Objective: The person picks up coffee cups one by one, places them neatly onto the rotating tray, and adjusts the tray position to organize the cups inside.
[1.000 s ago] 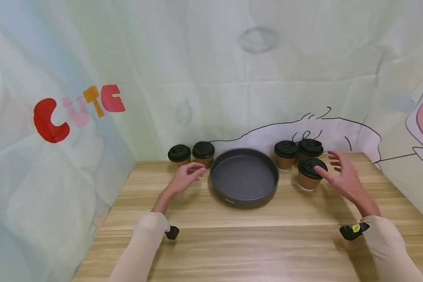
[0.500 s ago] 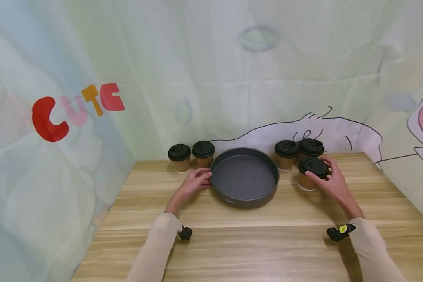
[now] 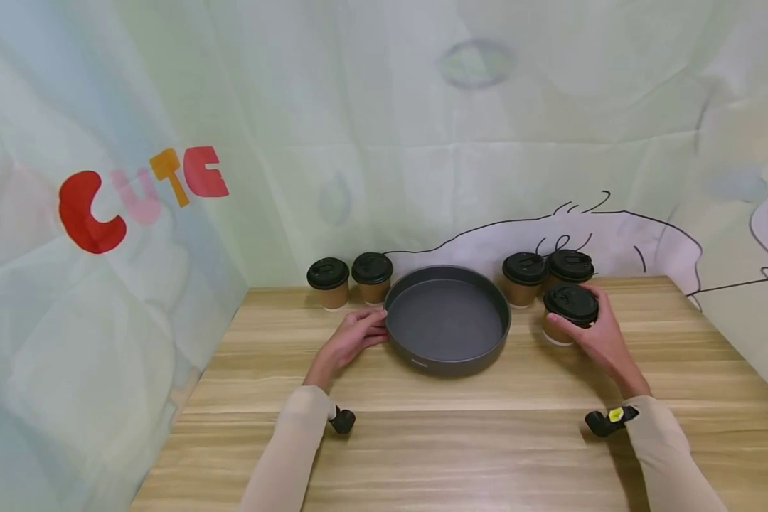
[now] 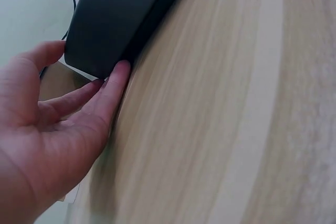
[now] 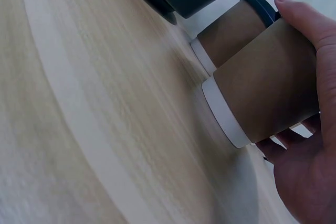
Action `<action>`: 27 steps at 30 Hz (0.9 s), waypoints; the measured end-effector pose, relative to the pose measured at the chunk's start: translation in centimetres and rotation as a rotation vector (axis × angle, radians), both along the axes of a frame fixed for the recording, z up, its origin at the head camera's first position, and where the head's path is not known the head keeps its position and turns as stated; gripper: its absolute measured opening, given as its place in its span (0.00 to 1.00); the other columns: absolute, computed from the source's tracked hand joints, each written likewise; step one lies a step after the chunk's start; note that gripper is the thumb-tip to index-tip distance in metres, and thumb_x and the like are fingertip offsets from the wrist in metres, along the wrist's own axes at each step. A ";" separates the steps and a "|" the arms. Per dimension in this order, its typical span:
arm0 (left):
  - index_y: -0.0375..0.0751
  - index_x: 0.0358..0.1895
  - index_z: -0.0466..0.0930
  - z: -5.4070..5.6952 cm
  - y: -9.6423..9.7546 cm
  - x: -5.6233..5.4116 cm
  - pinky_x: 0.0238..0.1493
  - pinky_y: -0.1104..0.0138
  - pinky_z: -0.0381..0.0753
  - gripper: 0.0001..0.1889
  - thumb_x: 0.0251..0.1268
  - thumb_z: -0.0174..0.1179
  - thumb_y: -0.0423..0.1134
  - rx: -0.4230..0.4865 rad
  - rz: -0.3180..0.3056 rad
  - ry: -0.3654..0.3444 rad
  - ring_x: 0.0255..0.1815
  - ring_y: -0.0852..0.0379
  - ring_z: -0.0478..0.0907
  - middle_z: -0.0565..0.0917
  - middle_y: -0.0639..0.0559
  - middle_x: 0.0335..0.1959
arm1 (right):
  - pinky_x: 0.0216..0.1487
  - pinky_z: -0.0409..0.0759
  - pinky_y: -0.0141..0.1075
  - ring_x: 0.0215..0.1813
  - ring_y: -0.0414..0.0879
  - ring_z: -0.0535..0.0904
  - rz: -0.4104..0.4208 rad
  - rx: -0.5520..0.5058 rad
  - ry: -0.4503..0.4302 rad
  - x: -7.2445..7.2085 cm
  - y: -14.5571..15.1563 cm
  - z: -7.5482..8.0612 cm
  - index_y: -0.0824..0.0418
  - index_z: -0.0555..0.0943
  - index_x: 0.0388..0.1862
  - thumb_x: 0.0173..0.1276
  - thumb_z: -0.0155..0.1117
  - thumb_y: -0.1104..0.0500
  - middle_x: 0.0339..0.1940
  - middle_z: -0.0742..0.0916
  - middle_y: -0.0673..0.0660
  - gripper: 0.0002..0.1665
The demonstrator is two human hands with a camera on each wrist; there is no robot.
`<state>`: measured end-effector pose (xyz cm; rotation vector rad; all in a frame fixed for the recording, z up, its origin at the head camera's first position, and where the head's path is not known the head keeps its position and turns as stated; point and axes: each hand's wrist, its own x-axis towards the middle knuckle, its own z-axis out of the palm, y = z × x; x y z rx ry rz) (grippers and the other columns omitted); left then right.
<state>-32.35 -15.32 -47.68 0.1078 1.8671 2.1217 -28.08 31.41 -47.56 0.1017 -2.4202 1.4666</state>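
Note:
In the head view, a round dark-grey baking pan (image 3: 448, 320) sits in the middle of the wooden table. My left hand (image 3: 355, 334) holds its left side; the left wrist view has the thumb at the upper rim and the fingertips at the bottom edge of the pan wall (image 4: 118, 19). At the right, my right hand (image 3: 598, 338) grips an upright brown paper cup (image 5: 268, 80) with a black lid (image 3: 571, 304). The thumb is near the lid, and the other fingers wrap behind the cup, partly hidden. Its white base stands right at the tabletop.
Behind the gripped cup stand two similar lidded cups, one nearer the pan (image 3: 523, 281) and one farther right (image 3: 571, 267). Left of the pan are two more, an outer cup (image 3: 328, 284) and an inner cup (image 3: 372, 279). A printed curtain (image 3: 358, 142) backs the table (image 3: 473, 448).
My left hand has moved right and come to the pan's side. My right hand has moved left and closed around the front right cup. Pan and cups stay in place.

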 end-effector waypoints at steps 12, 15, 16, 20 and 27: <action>0.19 0.62 0.70 0.0 0.2 -0.1 0.53 0.61 0.87 0.21 0.80 0.56 0.35 -0.001 0.012 -0.019 0.42 0.54 0.83 0.81 0.40 0.43 | 0.68 0.61 0.36 0.71 0.61 0.64 -0.007 -0.029 -0.001 -0.1 -0.3 0.1 0.64 0.56 0.79 0.67 0.76 0.51 0.73 0.68 0.67 0.52; 0.18 0.62 0.70 -0.1 0.2 -0.1 0.53 0.61 0.86 0.21 0.80 0.56 0.36 0.000 0.007 -0.017 0.42 0.54 0.83 0.81 0.40 0.43 | 0.67 0.60 0.34 0.71 0.61 0.64 -0.006 -0.028 -0.003 0.1 -0.3 0.2 0.64 0.56 0.79 0.68 0.76 0.51 0.73 0.67 0.67 0.52; 0.18 0.62 0.71 0.0 0.2 -0.1 0.54 0.61 0.86 0.21 0.80 0.56 0.36 0.002 0.007 -0.019 0.42 0.54 0.83 0.81 0.40 0.43 | 0.68 0.61 0.35 0.71 0.61 0.64 -0.005 -0.026 -0.005 0.1 -0.3 0.3 0.64 0.56 0.79 0.68 0.76 0.51 0.72 0.68 0.68 0.52; 0.18 0.62 0.70 0.0 0.2 -0.1 0.54 0.61 0.86 0.21 0.80 0.56 0.36 0.000 0.002 -0.012 0.42 0.54 0.83 0.82 0.40 0.43 | 0.69 0.61 0.39 0.71 0.63 0.64 -0.008 -0.011 -0.008 0.4 -0.2 1.0 0.66 0.56 0.79 0.68 0.75 0.50 0.72 0.68 0.69 0.52; 0.17 0.62 0.70 -0.1 0.2 -0.2 0.54 0.61 0.86 0.21 0.80 0.56 0.35 0.001 -0.007 -0.015 0.42 0.55 0.83 0.81 0.40 0.42 | 0.67 0.62 0.37 0.71 0.62 0.63 -0.004 -0.028 0.004 0.7 -0.5 2.9 0.63 0.56 0.79 0.69 0.74 0.50 0.73 0.67 0.68 0.50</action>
